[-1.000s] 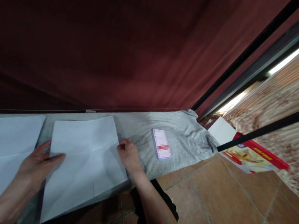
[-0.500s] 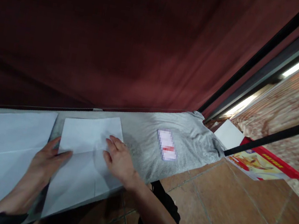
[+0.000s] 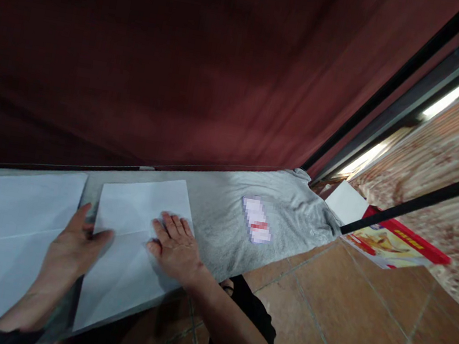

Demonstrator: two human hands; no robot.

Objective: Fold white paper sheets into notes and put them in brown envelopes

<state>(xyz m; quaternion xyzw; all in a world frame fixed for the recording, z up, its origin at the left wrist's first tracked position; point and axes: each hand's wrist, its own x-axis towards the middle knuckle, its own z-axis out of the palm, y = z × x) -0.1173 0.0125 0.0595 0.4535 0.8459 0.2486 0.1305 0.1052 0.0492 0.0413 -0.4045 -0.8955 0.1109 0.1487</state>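
Observation:
A creased sheet of white paper (image 3: 117,288) lies flat on the grey cloth surface in front of me. My right hand (image 3: 175,245) rests palm down on its right half, fingers spread. At the sheet's left edge is my left hand (image 3: 76,243), thumb and fingers apart; the thumb is over the paper's edge and slightly blurred. A larger white sheet (image 3: 7,211) with a fold line across it lies to the left, partly behind my left forearm.
The grey cloth (image 3: 217,193) covers a narrow bench, with a pixelated white and red item (image 3: 257,221) on it. A dark red curtain (image 3: 185,70) hangs behind. To the right are a black bar (image 3: 427,199), a red and yellow box (image 3: 394,240) and the tiled floor (image 3: 346,315).
My right hand has flattened and spread its fingers on the paper. My left hand's fingers have opened wider, and the sheet has shifted slightly right.

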